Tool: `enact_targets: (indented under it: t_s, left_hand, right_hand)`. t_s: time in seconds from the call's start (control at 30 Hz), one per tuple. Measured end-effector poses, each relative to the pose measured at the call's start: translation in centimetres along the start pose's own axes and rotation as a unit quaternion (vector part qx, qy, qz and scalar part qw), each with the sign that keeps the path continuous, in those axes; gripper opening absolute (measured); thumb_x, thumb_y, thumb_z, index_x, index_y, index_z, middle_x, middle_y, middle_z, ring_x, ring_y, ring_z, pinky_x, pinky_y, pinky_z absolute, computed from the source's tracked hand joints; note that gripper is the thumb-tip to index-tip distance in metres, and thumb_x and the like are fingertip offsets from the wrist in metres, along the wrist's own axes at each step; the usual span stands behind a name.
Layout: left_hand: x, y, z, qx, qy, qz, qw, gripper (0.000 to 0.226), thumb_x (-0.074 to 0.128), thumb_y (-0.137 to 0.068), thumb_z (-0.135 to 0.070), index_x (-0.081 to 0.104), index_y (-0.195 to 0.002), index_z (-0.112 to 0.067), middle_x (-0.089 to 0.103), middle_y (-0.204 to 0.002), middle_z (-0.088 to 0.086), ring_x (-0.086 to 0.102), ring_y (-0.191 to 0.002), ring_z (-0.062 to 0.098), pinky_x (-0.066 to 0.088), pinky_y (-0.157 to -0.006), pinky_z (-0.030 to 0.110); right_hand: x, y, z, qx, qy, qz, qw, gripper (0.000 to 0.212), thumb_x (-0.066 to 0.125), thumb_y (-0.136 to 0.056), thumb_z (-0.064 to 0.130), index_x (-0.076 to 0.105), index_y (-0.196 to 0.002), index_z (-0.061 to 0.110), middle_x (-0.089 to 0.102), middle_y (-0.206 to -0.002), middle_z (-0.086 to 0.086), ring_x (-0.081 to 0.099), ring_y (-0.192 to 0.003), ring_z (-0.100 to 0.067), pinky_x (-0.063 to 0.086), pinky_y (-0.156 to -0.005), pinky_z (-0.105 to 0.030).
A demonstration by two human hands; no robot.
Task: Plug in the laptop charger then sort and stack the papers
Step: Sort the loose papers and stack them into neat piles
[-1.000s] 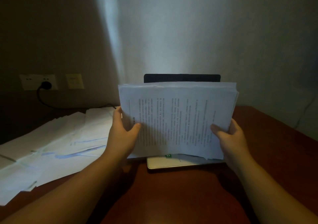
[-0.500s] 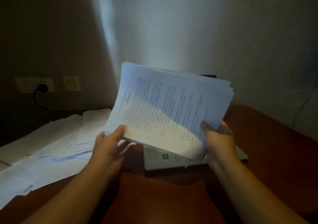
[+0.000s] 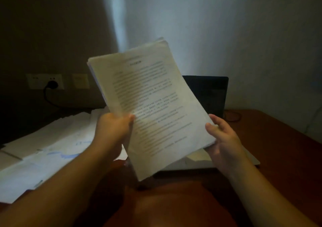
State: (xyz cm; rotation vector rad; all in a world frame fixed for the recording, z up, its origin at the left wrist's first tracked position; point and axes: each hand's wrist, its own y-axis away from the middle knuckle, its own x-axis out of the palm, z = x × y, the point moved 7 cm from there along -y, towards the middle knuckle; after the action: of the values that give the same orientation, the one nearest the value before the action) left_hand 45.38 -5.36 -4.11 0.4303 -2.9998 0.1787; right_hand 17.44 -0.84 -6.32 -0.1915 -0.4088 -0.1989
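Both hands (image 3: 113,130) grip stack (image 3: 153,108), prob. tilted.

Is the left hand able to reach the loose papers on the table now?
Probably not yet: the left hand grips the stack of papers together with the right hand. The loose papers lie just beside it, with nothing between.
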Motion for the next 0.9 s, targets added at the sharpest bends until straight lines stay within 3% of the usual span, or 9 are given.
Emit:
enact_targets:
  t_s: [0.1,0.17,0.27,0.4,0.6,0.77,0.9]
  left_hand:
    - [-0.6,0.3,-3.2,0.072,-0.041,0.054,0.995,0.022,0.066,-0.09,-0.001,0.063,-0.092,-0.023,0.069,-0.094,0.001,0.068,-0.087,0.019,0.056,-0.076,0.04]
    - [-0.8,0.8,-5.2,0.13,-0.053,0.133,0.981,0.038,0.064,-0.086,0.009,0.065,-0.098,-0.026,0.073,-0.095,0.0,0.071,-0.089,0.02,0.057,-0.071,0.035]
    - [-1.3,2.3,-5.9,0.161,-0.095,0.238,0.953,0.04,0.061,-0.085,0.009,0.064,-0.113,-0.019,0.074,-0.103,0.0,0.072,-0.096,0.017,0.06,-0.071,0.031]
    - [-3.2,3.1,-3.6,0.101,-0.039,0.196,0.974,0.041,0.068,-0.081,0.003,0.064,-0.111,-0.024,0.076,-0.098,-0.006,0.073,-0.093,0.015,0.06,-0.07,0.034]
    - [-5.8,5.1,0.8,0.063,-0.066,0.111,0.99,0.05,0.07,-0.071,-0.037,0.059,-0.12,-0.036,0.072,-0.114,-0.01,0.07,-0.104,0.019,0.057,-0.089,0.052]
    - [-6.4,5.9,1.5,0.054,-0.041,0.076,0.995,0.042,0.069,-0.084,-0.031,0.06,-0.125,-0.035,0.069,-0.119,-0.01,0.065,-0.112,0.022,0.052,-0.094,0.056]
    - [-5.9,7.2,2.1,0.068,-0.046,0.092,0.992,0.047,0.068,-0.076,-0.041,0.055,-0.121,-0.044,0.066,-0.122,-0.014,0.063,-0.113,0.019,0.054,-0.091,0.054]
  right_hand:
    - [1.2,-0.2,0.9,-0.014,0.127,0.055,0.99,0.035,0.064,-0.089,0.009,0.059,-0.118,0.029,0.075,-0.093,0.007,0.072,-0.093,-0.021,0.06,-0.077,-0.043]
    - [2.5,0.0,0.8,-0.015,0.148,0.093,0.984,0.034,0.066,-0.088,0.009,0.061,-0.115,0.028,0.075,-0.095,0.009,0.072,-0.092,-0.016,0.059,-0.072,-0.037]
    - [4.4,1.0,0.3,-0.021,0.172,0.132,0.976,0.031,0.067,-0.086,0.007,0.063,-0.11,0.026,0.075,-0.099,0.009,0.072,-0.094,-0.013,0.06,-0.07,-0.032]
    - [5.4,2.1,-1.3,-0.01,0.148,0.134,0.98,0.033,0.066,-0.085,-0.002,0.063,-0.111,0.019,0.075,-0.102,0.001,0.072,-0.096,-0.021,0.06,-0.076,-0.039]
    - [5.6,3.2,-2.3,-0.017,0.121,0.115,0.986,0.033,0.066,-0.083,-0.001,0.061,-0.104,0.023,0.076,-0.093,0.009,0.073,-0.089,-0.013,0.06,-0.068,-0.033]
    - [5.7,3.8,-1.0,-0.027,0.138,0.155,0.978,0.039,0.069,-0.07,0.021,0.06,-0.108,0.025,0.074,-0.1,0.009,0.071,-0.099,-0.015,0.06,-0.075,-0.035]
    - [5.6,5.0,-2.4,-0.026,0.135,0.144,0.98,0.035,0.067,-0.068,0.021,0.06,-0.102,0.022,0.075,-0.089,0.013,0.073,-0.087,-0.011,0.059,-0.063,-0.025]
